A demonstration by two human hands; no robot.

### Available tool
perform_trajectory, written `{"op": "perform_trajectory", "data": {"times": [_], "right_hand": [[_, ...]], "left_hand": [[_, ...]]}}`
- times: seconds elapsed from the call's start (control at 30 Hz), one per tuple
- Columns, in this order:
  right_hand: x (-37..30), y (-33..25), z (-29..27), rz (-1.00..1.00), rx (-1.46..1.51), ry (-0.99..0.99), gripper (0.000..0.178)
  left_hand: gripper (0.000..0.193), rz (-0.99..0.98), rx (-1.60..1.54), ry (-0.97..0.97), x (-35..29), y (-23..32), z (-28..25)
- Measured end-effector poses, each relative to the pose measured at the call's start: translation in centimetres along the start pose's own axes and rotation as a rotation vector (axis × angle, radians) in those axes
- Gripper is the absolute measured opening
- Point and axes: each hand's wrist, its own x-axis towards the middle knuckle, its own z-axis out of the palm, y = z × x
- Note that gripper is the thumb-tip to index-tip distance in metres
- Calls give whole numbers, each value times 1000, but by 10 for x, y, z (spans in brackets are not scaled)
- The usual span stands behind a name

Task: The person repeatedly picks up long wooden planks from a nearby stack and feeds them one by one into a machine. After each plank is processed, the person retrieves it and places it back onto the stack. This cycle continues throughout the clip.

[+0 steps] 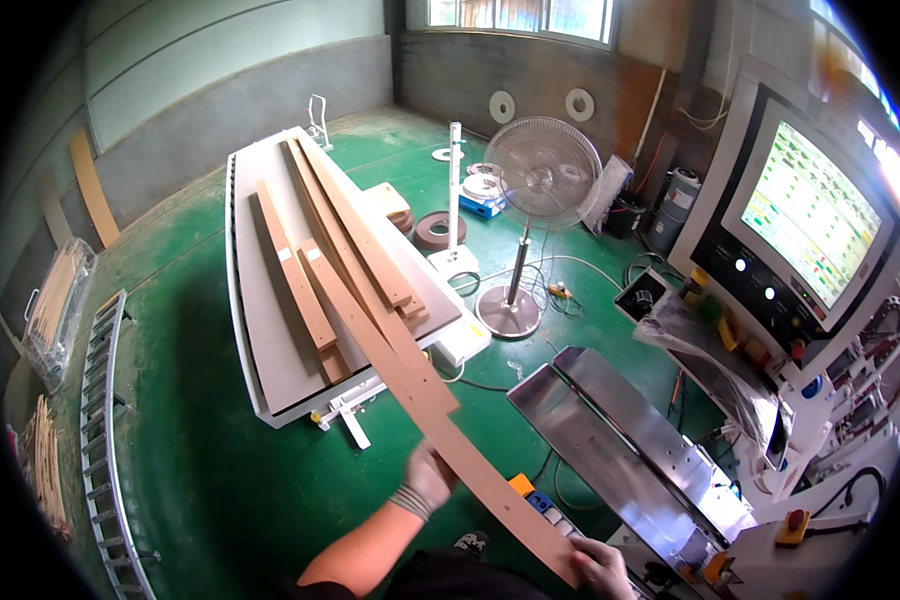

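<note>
A long, narrow brown board (505, 500) slants from my right hand up toward the table. My right hand (602, 568) is closed on its near end at the lower edge of the view. My left hand (428, 476), in a light glove with a ribbed cuff, grips the board's left edge farther along; its fingertips are hidden by the board. Beyond my left hand, another brown board (375, 335) with a stepped end overlaps the held one. Several similar boards (292, 265) lie lengthwise on the long white-edged table (255, 345).
To the right stand a metal-topped machine (630, 450) and a control panel with a lit screen (815, 215). A pedestal fan (542, 175) and rolls of edging tape (435, 232) are behind. Cables cross the green floor. A ladder (100, 440) lies at left.
</note>
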Motion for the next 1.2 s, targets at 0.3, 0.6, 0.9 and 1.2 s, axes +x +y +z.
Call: {"op": "perform_trajectory", "data": {"times": [0.3, 0.6, 0.9, 1.2], "right_hand": [[-236, 70, -168, 603, -205, 477, 29], [-130, 33, -68, 317, -934, 186, 64], [-125, 51, -4, 372, -313, 272, 41], [-329, 72, -7, 705, -741, 575, 67]], "left_hand": [[50, 377, 107, 157, 53, 91, 33], [40, 45, 350, 156, 20, -99, 112], [45, -199, 442, 77, 8, -139, 102], [49, -553, 364, -169, 19, -204, 138]]}}
